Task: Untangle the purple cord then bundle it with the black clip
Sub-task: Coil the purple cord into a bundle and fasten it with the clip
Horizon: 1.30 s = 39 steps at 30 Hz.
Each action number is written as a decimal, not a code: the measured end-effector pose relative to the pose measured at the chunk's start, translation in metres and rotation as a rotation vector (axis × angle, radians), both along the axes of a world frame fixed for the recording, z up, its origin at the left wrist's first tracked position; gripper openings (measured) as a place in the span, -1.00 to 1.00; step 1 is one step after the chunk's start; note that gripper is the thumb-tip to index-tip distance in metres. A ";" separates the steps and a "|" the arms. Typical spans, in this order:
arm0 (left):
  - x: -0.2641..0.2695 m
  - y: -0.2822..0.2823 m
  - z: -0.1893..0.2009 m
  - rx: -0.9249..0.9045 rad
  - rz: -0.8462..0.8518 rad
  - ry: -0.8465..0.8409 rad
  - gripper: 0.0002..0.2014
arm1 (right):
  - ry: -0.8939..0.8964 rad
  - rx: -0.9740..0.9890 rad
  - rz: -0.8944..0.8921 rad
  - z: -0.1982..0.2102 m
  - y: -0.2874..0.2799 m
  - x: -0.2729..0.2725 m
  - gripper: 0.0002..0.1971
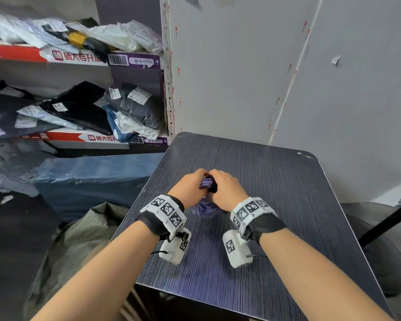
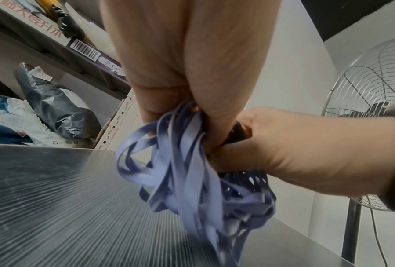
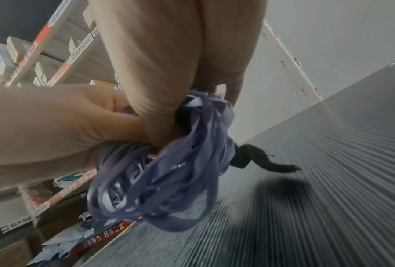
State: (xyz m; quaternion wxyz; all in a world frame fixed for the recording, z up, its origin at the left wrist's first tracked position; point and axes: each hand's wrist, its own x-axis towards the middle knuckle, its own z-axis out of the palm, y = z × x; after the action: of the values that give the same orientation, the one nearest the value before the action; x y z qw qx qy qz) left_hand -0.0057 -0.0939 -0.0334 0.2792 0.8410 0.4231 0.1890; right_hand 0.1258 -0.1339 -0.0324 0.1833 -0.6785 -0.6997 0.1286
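Note:
The purple cord (image 1: 205,210) is a flat ribbon-like cable gathered into a looped bundle, held just above the dark striped table (image 1: 287,205). My left hand (image 1: 190,184) grips the top of the bundle from the left. My right hand (image 1: 227,188) meets it from the right, fingers curled on the black clip (image 1: 212,184), a soft black strap pressed against the gathered cord. In the left wrist view the cord (image 2: 191,173) hangs in loops below the fingers, the black clip (image 2: 237,132) wedged between both hands. In the right wrist view the clip's loose tail (image 3: 258,159) sticks out beyond the cord (image 3: 164,171).
Shelves with several wrapped parcels (image 1: 79,107) stand at the left. A blue-wrapped block (image 1: 90,177) and a grey sack (image 1: 79,239) lie beside the table's left edge. A grey wall panel (image 1: 241,77) is behind. A standing fan (image 2: 374,108) is at the right.

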 end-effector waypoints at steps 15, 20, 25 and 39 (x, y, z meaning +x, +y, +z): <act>-0.003 0.005 0.003 0.129 0.012 0.289 -0.77 | -0.213 0.082 0.031 -0.003 -0.001 -0.003 -0.70; -0.002 0.000 0.010 0.068 0.014 0.234 -0.87 | -0.310 0.148 0.034 -0.004 -0.001 -0.005 -0.67; -0.003 0.001 0.012 -0.065 -0.003 0.156 -0.91 | -0.290 0.152 0.038 -0.003 -0.002 -0.002 -0.72; -0.010 0.006 0.009 -0.231 -0.051 0.047 -0.78 | -0.268 0.069 0.170 0.005 -0.001 0.002 -0.62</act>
State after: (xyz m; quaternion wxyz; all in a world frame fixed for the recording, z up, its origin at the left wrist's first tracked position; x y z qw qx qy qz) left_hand -0.0152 -0.0879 -0.0239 0.3688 0.8180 0.4270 0.1122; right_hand 0.1281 -0.1349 -0.0277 0.1003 -0.6212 -0.7767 0.0279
